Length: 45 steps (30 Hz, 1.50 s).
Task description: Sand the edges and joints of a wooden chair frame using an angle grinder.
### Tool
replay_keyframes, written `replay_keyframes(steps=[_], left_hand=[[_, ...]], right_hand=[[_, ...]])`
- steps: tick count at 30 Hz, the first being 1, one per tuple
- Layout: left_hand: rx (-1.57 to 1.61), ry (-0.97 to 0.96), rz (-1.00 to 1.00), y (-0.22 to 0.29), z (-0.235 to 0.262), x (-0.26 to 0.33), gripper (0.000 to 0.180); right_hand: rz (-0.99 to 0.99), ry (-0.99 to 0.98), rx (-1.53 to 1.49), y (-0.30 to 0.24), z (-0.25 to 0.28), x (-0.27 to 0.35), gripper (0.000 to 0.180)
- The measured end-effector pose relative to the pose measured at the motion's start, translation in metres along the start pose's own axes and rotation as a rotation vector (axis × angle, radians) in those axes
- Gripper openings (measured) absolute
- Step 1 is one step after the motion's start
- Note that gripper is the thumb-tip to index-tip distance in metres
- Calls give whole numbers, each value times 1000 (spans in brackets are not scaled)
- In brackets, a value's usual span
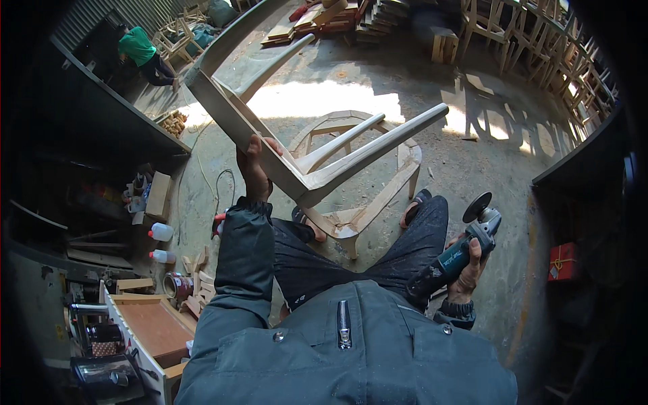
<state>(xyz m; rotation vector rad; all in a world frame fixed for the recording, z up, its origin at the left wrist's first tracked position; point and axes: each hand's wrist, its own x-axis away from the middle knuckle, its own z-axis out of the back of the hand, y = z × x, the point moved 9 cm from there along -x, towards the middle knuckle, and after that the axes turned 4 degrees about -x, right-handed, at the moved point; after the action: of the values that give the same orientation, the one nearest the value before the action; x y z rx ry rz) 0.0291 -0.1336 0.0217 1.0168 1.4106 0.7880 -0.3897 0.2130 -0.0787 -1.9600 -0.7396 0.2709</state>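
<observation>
My left hand (256,169) is closed around the side rail of a bare wooden chair frame (283,181), raised and tilted in front of me with its legs pointing away and to the right. In my right hand (467,273) is a teal and black angle grinder (455,258), gripped by the body and held off to the right, apart from the wood. Its dark round disc (478,207) faces up and left; whether it spins I cannot tell. Below the raised piece, a rounded wooden frame on legs (381,201) stands on the floor between my feet, partly hidden.
White bottles with red caps (162,232), a tin can (178,285) and wood offcuts lie at left, near a wooden drawer (145,317). A red box (563,262) is at right. Planks (324,20) and stacked chair frames (499,27) stand behind; a person in green (138,47) is far left.
</observation>
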Motion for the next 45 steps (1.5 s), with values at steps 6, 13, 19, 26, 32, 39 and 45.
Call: replay_keyframes(steps=[6, 13, 19, 26, 32, 39, 45], left_hand=[[216, 11, 100, 3, 0, 32, 41], [449, 16, 400, 56, -22, 28, 47], [296, -69, 472, 60, -38, -38, 56], [287, -143, 489, 50, -57, -21, 59], [163, -257, 255, 42, -56, 58, 97], [-248, -323, -32, -46, -68, 175, 154], [122, -179, 96, -40, -69, 159, 126]], right_hand=[[4, 121, 28, -7, 48, -8, 61], [97, 227, 11, -18, 99, -14, 56], [108, 235, -61, -16, 104, -5, 55], [27, 311, -150, 4, 143, 0, 53], [-172, 331, -335, 33, 158, -8, 57], [-170, 357, -333, 38, 161, -5, 57], [-136, 363, -297, 26, 154, 1, 59]])
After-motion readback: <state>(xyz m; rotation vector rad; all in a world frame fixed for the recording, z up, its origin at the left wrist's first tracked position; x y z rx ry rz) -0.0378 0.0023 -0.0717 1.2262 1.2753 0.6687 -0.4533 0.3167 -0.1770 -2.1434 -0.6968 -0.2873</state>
